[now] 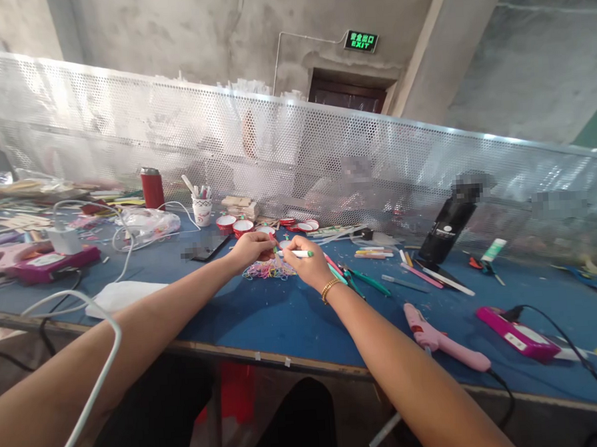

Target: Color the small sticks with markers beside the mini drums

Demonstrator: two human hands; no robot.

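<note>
While gripped: white pen (298,253).

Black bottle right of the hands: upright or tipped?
Tipped: the black bottle leans left, its base on the blue table, its blurred top toward the mesh screen.

Bench: I see a blue worktop (263,319) under the grip, its pale front edge nearest me.
Screen: a perforated metal panel (325,155) stands beyond the grip.
Wall: bare grey concrete (168,30) behind it.
Door: a dark doorway (348,95), lit green exit sign (362,41) above.
</note>
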